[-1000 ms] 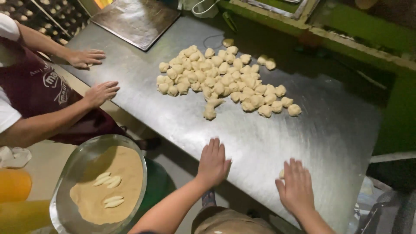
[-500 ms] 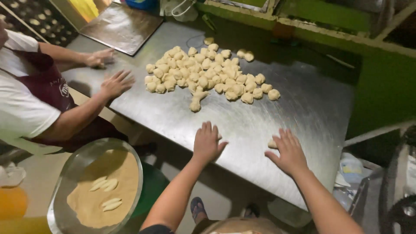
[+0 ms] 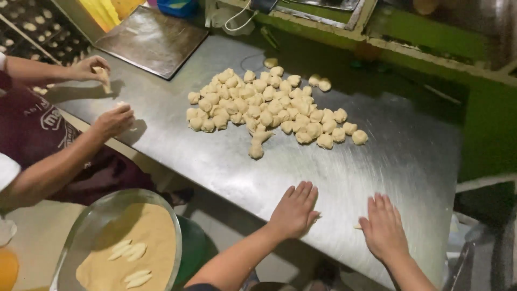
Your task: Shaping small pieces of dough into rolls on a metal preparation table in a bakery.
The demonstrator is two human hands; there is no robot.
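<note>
Grip flat, fingers spread: left hand (image 3: 295,211), right hand (image 3: 383,227) pressing dough bits on steel table (image 3: 226,156)

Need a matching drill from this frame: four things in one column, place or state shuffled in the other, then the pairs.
Things:
1. left hand
2. pile of dough pieces
3. metal bowl
4. dark baking tray

Places or states:
A. far left corner of the steel table
B. flat, palm down, at the table's near edge
C. below the table edge, holding crumbs and shaped dough
D. heaped mid-table

Pairs: 1-B, 2-D, 3-C, 4-A
</note>
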